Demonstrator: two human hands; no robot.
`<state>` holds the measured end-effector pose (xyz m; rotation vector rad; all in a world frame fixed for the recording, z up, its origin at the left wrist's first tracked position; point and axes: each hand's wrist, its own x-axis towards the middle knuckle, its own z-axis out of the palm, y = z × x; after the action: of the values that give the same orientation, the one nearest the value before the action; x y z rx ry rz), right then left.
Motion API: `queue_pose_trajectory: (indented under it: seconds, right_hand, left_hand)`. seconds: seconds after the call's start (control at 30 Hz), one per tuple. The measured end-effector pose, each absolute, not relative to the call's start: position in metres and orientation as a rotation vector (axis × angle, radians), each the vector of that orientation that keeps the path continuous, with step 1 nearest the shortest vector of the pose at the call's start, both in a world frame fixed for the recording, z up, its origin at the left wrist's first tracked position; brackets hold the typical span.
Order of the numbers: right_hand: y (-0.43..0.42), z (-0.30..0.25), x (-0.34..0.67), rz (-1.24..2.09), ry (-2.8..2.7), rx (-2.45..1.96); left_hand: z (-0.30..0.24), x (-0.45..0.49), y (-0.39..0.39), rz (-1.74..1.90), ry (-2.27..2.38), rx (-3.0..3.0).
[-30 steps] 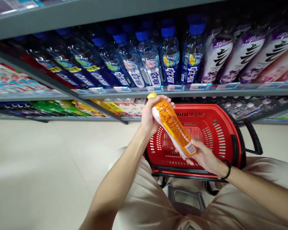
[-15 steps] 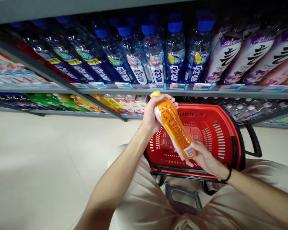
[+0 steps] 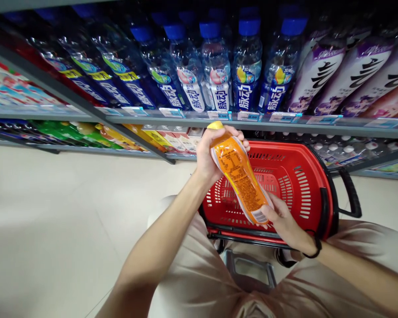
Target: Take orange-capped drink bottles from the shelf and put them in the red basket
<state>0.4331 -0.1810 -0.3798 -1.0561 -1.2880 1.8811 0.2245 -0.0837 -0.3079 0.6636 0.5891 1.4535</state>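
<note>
An orange drink bottle [image 3: 239, 176] with a yellow cap [image 3: 215, 125] is held tilted between both hands, cap toward the shelf. My left hand [image 3: 209, 154] is wrapped round its neck, just below the cap. At the bottle's base, my right hand [image 3: 283, 217] grips the lower end, its thumb beside the barcode. The label side with small dark print faces up at me. Directly beneath the bottle is a red shopping basket [image 3: 307, 165] with slotted walls; the bottle and hands cover part of its inside.
Blue-capped water bottles [image 3: 217, 70] line the shelf ahead, with purple-and-white bottles [image 3: 325, 73] to their right. Price tags run along the shelf edge [image 3: 192, 120]. The basket's black handle [image 3: 350, 194] sticks out right. Below my legs is a grey stool [image 3: 250, 267].
The bottle has turned slightly about its length, so more of the printed orange panel faces me. My right thumb has shifted over the lower label. The view has tilted a little.
</note>
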Motion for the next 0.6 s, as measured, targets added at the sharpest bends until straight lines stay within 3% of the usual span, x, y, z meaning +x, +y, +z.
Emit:
queue_pose_trajectory:
  seconds: [0.27,0.6]
  right_hand:
    - [-0.161,-0.383,0.424,1.699,-1.150,-1.227]
    - [-0.159,-0.373,0.429,1.970,-1.113,-1.047]
  left_hand:
    - [-0.320,0.227,-0.075,1.634,0.782,0.597]
    - [-0.312,0.220,-0.077,1.610,0.735,0.618]
